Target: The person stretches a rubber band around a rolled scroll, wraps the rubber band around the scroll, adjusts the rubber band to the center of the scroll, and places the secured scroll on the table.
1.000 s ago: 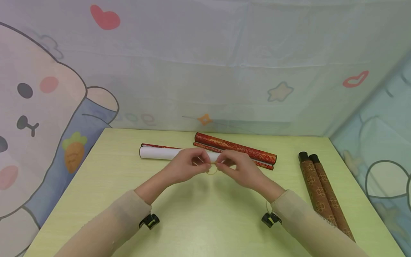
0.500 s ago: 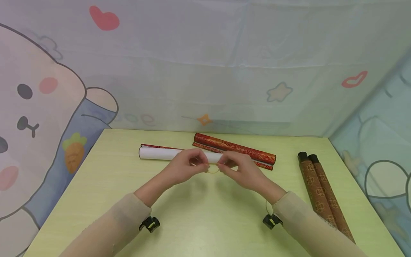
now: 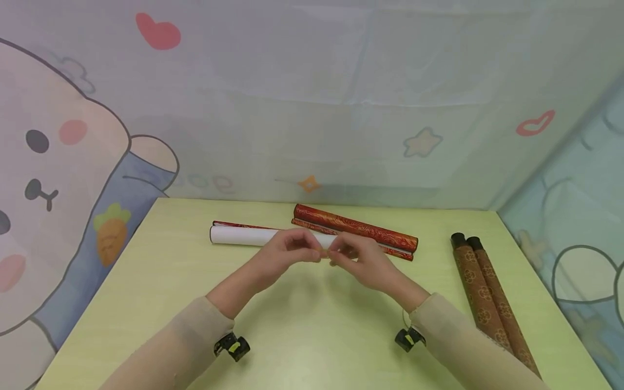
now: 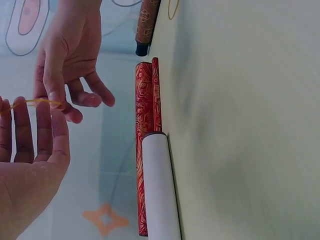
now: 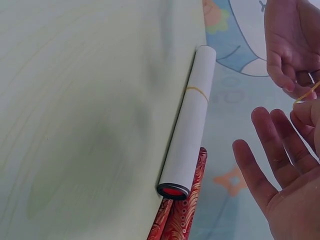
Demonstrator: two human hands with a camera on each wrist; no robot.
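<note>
In the head view my left hand [image 3: 287,252] and right hand [image 3: 363,257] meet fingertip to fingertip above the table. Between them, thumb and fingers of each hand pinch a thin yellow rubber band [image 4: 37,101], which spans the short gap in the left wrist view. The other fingers of the right hand are spread. Behind the hands lies a white roll [image 3: 239,235], partly hidden by them; the right wrist view shows another yellow band [image 5: 198,91] around it.
A red and gold patterned roll [image 3: 358,223] lies at the back of the table [image 3: 302,346], touching or close to the white one. Two brown flowered rolls [image 3: 487,292] with black ends lie side by side at the right. A thin loop hangs by the right sleeve [image 3: 439,314].
My fingertips moved slightly apart and then closer together again. The band's loop that hung below them no longer shows in the head view. The rolls lie as before.
</note>
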